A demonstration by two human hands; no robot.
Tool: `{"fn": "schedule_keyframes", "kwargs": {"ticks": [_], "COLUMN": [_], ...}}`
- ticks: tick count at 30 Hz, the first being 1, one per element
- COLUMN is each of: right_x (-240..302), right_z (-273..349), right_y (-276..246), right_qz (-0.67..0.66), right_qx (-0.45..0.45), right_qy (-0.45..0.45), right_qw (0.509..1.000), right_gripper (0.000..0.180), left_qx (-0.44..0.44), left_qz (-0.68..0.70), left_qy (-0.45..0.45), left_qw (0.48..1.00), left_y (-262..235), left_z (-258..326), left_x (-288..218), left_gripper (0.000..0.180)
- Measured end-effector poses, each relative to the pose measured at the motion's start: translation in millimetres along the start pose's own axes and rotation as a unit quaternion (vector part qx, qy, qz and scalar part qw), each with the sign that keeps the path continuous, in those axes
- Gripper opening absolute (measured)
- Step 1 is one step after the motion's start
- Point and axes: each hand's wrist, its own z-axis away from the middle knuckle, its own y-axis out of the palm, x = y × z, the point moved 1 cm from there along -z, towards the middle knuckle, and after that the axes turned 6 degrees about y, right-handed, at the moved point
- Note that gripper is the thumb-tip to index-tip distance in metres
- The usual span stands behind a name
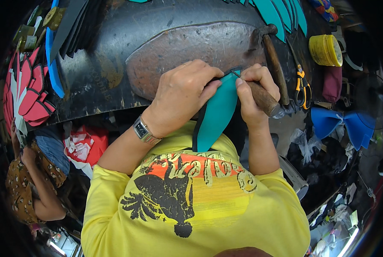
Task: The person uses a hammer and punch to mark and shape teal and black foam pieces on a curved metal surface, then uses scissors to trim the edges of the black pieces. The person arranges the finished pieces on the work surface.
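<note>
My left hand [184, 91] is closed, thumb and fingers pinching the edge of a long teal shoe-strap-like piece [217, 112] with a black underside. The piece hangs over the bench edge toward my chest, its narrow end resting at the front of a worn brown slab [191, 49]. In my right hand [258, 88] I grip a tool with a stout wooden handle [263, 99]. Its thin dark metal tip meets the teal piece near the narrow end. The tip's exact shape is too small to tell.
Right of the slab lie a hammer [276, 64] and orange-black scissors [302, 90], with a yellow tub [325, 50] beyond. Teal pieces [273, 19] fan out at the back; dark ones [78, 28] lie back left. A blue bundle [343, 124] is at right. Another person [37, 184] holds red pieces [31, 92].
</note>
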Motion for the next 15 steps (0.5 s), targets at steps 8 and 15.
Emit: {"fn": "schedule_keyframes", "kwargs": {"ticks": [8,15], "right_x": [-1.8,-0.5], "right_z": [2.3,0.3], "right_y": [-3.6,-2.5], "right_qz": [-0.087,-0.036], "right_qx": [-0.004,0.033], "right_qy": [0.054,0.016], "right_qw": [0.995,0.999], "right_gripper": [0.012,0.012], "left_qx": [0.000,-0.014], "left_qz": [-0.002,0.000], "left_qy": [0.019,0.029], "left_qw": [1.000,0.999], "left_y": [1.4,2.0], "left_z": [1.6,1.7], "left_x": [1.0,1.0], "left_gripper": [0.014,0.011]}}
